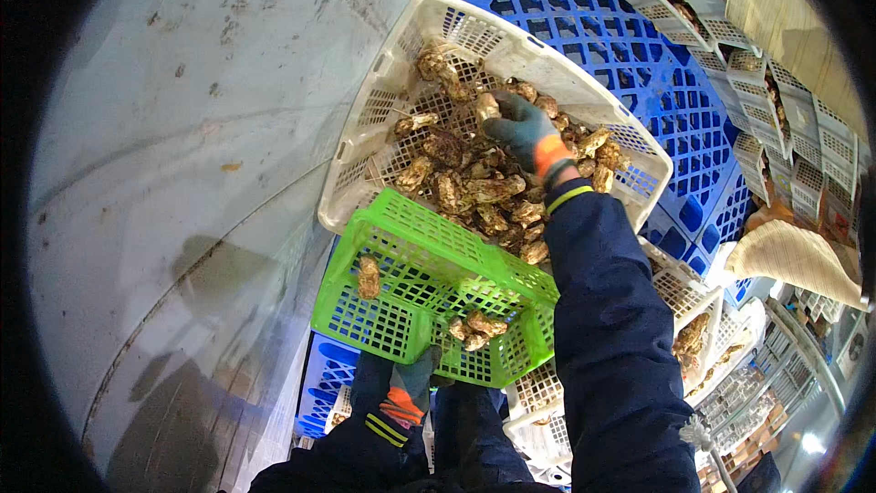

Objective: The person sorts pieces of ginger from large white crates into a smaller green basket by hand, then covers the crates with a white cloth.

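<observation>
Head view: grey surface (164, 128) at nine o'clock.
Left hand (415, 372): gloved, at six o'clock; closed on the near edge of the green basket (436, 253).
Basket load: one knobbly brown piece (369, 277) seen between nine and ten o'clock inside, a small cluster (476, 329) toward four.
White crate (341, 203): between twelve and one o'clock, just beyond the basket; brown pile (489, 190) heaped inside.
Right hand (518, 128): gloved, over the pile at one o'clock; a piece (487, 108) met at the fingertips, whether gripped cannot be told.
Blue pallet (584, 36): between one and two o'clock.
</observation>
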The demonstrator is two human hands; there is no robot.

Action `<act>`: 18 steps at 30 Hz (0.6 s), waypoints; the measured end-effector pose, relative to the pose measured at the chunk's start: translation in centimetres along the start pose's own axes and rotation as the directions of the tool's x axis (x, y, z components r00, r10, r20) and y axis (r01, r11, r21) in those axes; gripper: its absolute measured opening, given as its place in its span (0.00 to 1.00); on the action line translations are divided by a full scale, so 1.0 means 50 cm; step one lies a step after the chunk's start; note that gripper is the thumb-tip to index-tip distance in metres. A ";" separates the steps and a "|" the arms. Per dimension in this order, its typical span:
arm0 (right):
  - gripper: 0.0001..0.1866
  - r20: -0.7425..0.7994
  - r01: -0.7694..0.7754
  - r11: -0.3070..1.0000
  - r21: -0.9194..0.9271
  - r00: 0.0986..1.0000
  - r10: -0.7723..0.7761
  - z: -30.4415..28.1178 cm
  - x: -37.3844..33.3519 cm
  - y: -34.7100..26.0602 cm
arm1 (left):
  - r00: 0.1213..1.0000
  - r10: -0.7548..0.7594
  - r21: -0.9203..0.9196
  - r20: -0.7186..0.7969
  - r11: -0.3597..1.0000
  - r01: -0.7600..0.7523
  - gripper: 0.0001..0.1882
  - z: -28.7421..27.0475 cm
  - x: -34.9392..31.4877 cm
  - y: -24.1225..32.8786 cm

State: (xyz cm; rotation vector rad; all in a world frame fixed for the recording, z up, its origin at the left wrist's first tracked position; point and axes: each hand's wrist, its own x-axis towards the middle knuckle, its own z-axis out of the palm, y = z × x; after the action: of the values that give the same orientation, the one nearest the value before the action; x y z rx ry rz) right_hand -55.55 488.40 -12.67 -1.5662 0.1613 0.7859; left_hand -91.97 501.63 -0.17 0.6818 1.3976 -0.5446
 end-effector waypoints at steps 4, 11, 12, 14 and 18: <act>0.24 0.320 -0.248 0.685 0.685 0.947 0.022 -0.038 -0.066 -0.033 | 0.982 0.171 0.021 0.082 0.985 -0.173 0.19 -0.002 -0.003 0.002; 0.19 0.273 -0.113 0.953 0.283 0.961 0.032 0.000 -0.232 -0.152 | 0.990 0.079 0.028 0.115 0.996 -0.082 0.23 0.052 -0.024 0.035; 0.19 0.329 -0.148 0.953 0.263 0.943 0.056 0.027 -0.267 -0.175 | 0.981 0.090 -0.005 0.174 0.996 -0.091 0.25 0.044 -0.028 0.044; 0.23 0.403 -0.023 1.000 0.002 0.915 0.020 0.056 -0.337 -0.222 | 0.978 0.074 0.050 0.196 0.995 -0.085 0.27 0.042 -0.022 0.033; 0.24 0.536 0.364 0.863 -0.349 0.833 -0.135 0.101 -0.405 -0.235 | 0.960 0.120 0.016 0.254 0.992 -0.128 0.23 0.014 0.014 0.003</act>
State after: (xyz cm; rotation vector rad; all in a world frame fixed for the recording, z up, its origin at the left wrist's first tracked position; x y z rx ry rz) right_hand -66.44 488.24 8.67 -1.6973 -0.6431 1.0290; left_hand -91.29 501.27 -0.82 0.6956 1.1020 -0.5354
